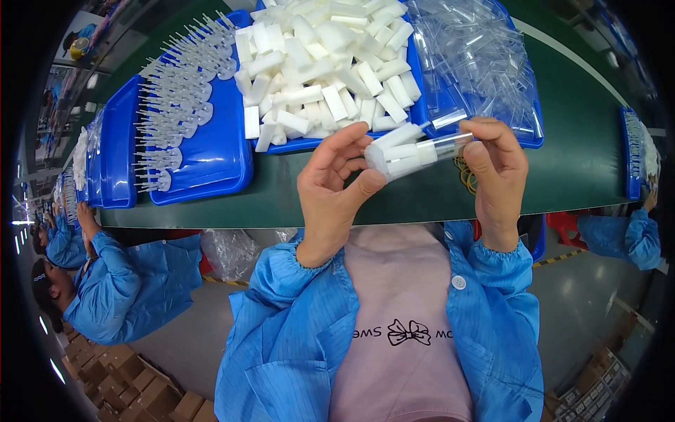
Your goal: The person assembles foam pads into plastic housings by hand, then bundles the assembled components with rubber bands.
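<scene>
In front of me, above the near edge of the green table, my left hand [330,186] is closed on a translucent plastic pronged base [377,159]. White foam blocks [403,156] sit side by side on its prongs, which point to the right. My right hand [500,172] pinches a clear plastic tube [453,143] between thumb and fingers. The tube's left end meets one of the foam blocks; how far it goes over the block I cannot tell. Another clear tube [448,118] lies behind, at the edge of a tray.
Blue trays stand along the green table [562,169]: pronged bases [172,116] at left, heaped foam blocks [323,77] in the middle, clear tubes [485,70] at right. Yellow rubber bands [465,177] lie by my right hand. People in blue [119,281] sit at left; cardboard boxes [133,380] stand behind.
</scene>
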`<state>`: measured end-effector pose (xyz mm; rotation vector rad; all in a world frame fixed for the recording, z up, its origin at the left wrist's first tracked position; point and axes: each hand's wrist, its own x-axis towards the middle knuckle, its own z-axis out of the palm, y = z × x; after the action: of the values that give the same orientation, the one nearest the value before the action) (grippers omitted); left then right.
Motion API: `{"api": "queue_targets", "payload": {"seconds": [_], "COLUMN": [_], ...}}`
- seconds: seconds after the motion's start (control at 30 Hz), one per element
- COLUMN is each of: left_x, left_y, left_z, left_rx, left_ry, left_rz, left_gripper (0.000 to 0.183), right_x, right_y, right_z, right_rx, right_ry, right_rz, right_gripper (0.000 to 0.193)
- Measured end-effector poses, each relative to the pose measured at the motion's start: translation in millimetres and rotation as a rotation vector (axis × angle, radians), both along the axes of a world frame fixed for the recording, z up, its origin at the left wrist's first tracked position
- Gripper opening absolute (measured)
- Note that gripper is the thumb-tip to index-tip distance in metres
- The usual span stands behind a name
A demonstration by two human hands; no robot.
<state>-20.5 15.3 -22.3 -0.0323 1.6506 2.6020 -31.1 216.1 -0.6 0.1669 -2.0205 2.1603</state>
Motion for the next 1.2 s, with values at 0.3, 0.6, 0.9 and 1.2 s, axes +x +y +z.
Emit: {"api": "queue_targets", "payload": {"seconds": [0.3, 0.6, 0.9, 1.2], "left_x": [1.3, 7.2, 15.1, 12.9], "left_y": [-1.2, -2.2, -2.3, -4.1], "left_z": [-3.8, 11.3, 17.0, 16.3], "left_rx": [-0.095, -0.241, -0.286, -0.315], "left_ry": [0.199, 0.35, 0.356, 0.378], "left_rz": [-0.057, 0.009, 0.055, 0.049], "left_gripper": [0.044, 0.048, 0.048, 0.047], "right_x": [0.5, 6.3, 13.4, 10.1], "right_y": [9.7, -3.3, -8.9, -14.7], "right_z": [0.9, 3.5, 17.1, 25.4], "right_rx": [-0.181, 0.018, 0.17, 0.272], "right_ry": [-0.109, 0.255, 0.374, 0.381], "right_rz": [0.066, -0.022, -0.059, -0.033], "right_gripper": [0.017, 0.015, 0.018, 0.017]}}
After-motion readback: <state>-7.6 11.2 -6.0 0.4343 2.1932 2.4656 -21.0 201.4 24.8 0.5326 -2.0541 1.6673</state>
